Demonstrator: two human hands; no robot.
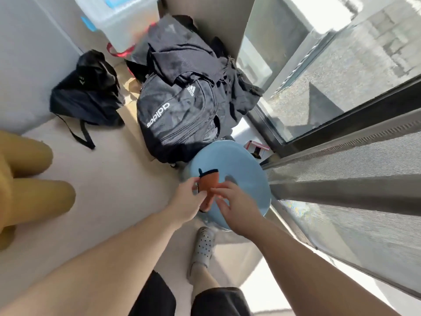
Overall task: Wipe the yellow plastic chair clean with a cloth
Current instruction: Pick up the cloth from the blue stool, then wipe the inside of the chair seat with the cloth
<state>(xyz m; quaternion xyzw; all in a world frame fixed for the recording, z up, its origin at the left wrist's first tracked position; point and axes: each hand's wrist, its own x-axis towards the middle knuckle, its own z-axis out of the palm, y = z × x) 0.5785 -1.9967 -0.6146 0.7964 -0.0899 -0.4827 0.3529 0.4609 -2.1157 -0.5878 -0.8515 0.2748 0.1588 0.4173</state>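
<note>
An orange cloth [209,181] with a dark trim hangs over a round blue stool [239,169]. My left hand [185,197] pinches the cloth's left side. My right hand [237,206] touches its right edge with thumb and fingertips, the other fingers loosely spread. The yellow plastic chair [25,179] is at the far left, only partly in view, well apart from both hands.
A black Adidas backpack [180,110] leans behind the stool, with a dark bag [86,92] on the floor to its left and a clear storage box [123,19] beyond. A glass sliding door [341,71] and mesh screen [355,183] run along the right. A small box [256,148] lies by the door track.
</note>
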